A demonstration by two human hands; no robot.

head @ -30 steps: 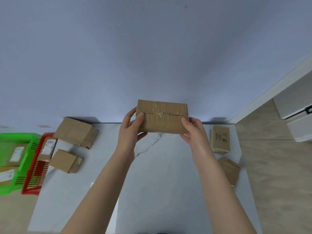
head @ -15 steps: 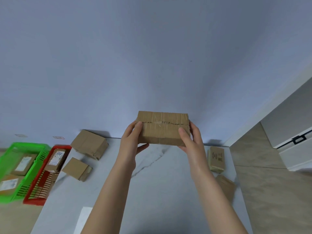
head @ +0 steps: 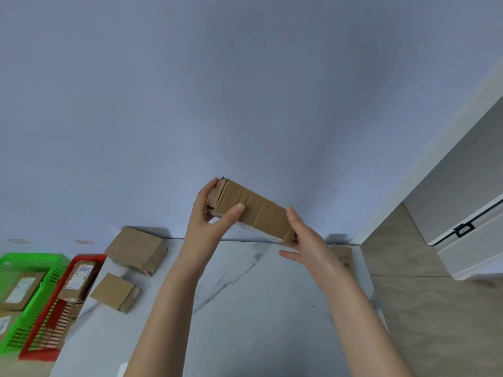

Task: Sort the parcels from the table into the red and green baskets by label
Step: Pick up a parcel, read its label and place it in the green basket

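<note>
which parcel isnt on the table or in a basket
The long tilted parcel between the left hand and right hand; others rest on the table or in the red basket or green basket.

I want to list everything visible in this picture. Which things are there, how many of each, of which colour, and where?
held parcel: one, brown, tilted in the air above the table
large parcel: one, brown, rear left of the table
small parcel: one, brown, on the table beside the red basket
side parcel: one, brown, right edge of the table, partly hidden
red basket: one, red, by the table's left edge, holds a labelled parcel
green basket: one, green, left of the red basket, holds labelled parcels
table: one, white marble, centre
cabinet: one, white, far right
left hand: grips the held parcel's upper end
right hand: holds its lower end
</note>
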